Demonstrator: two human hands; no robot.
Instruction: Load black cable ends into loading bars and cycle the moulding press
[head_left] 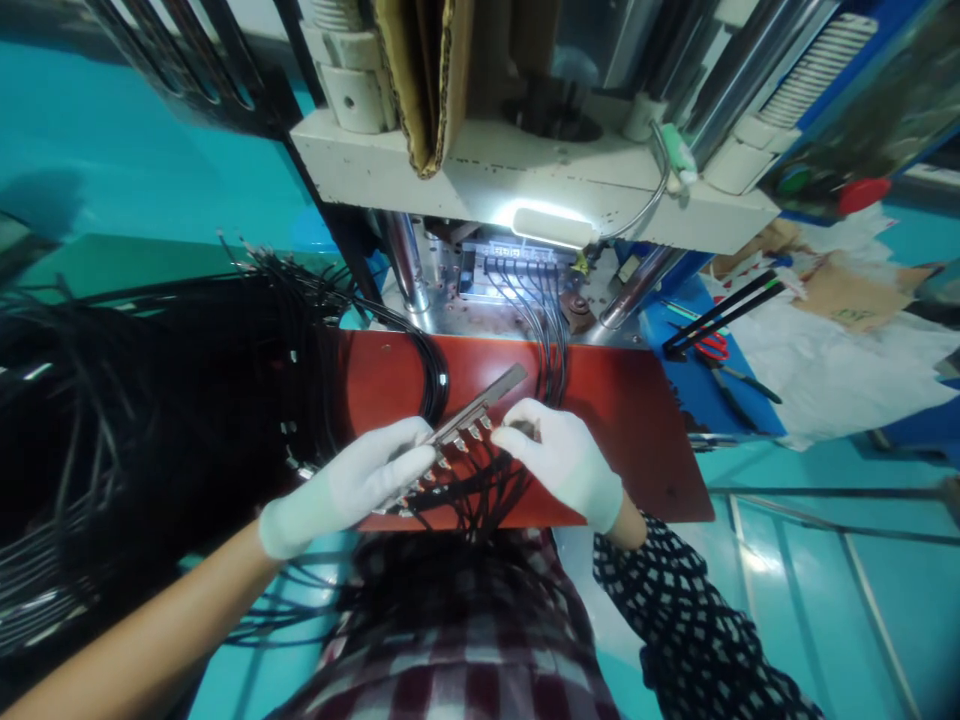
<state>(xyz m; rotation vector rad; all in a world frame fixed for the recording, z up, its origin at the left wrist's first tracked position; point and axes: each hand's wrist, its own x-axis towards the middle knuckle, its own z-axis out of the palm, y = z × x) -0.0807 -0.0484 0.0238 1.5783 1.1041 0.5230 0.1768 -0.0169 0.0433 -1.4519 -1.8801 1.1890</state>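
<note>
My left hand [364, 478], in a white glove, grips a long metal bar [487, 392] that slants up to the right over the red board [622, 440]. Along the bar's near side sits a row of small metal connectors [459, 441], with black cables [487, 490] trailing below them. My right hand [566, 455], gloved too, is closed by the bar's right part, thumb and forefinger pinched near the end connector. A small dark piece shows within its fingers, too little of it to name. Behind, a lit metal mould [510, 272] holds several cables running toward me.
A press with a pale crossbeam [465, 175] and steel columns [405, 262] stands ahead. Black cable bundles [187, 400] heap at the left. Right of the board lie red-handled scissors [712, 347] and pliers [731, 395] on a blue surface, beside white sheeting [862, 350].
</note>
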